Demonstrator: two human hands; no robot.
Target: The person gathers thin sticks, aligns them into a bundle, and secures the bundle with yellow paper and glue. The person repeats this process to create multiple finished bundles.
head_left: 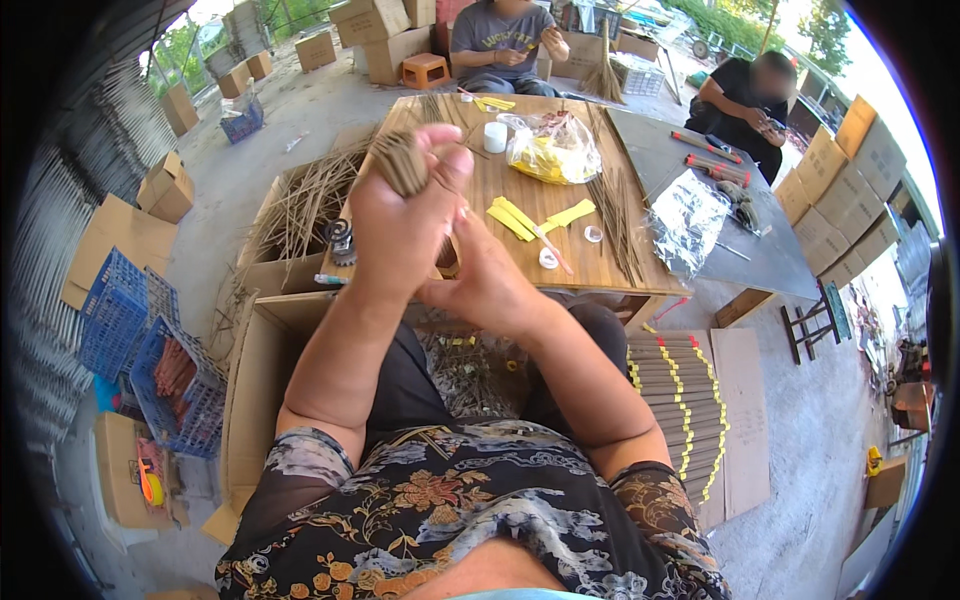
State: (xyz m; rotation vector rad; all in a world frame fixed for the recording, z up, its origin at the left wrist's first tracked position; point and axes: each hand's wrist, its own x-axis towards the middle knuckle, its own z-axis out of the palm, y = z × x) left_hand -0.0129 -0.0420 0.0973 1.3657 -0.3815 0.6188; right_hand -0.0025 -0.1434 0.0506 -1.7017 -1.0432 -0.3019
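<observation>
The table (597,268) and, farther, a lettered shirt (500,36) lay beyond left hand (408,222) and right hand (487,275), both gripping sticks (401,166).

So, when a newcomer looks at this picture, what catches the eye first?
Probably the bundle of brown sticks gripped in the left hand, above and left of centre. Next, perhaps, the clear plastic bag with yellow contents on the wooden table, then the brown rods with yellow bands lying on cardboard at lower right.

Co-worker's gray T-shirt (495,48): yellowish lettering across chest. Stacked ctns (826,214), R side: faint print, illeg.
</observation>
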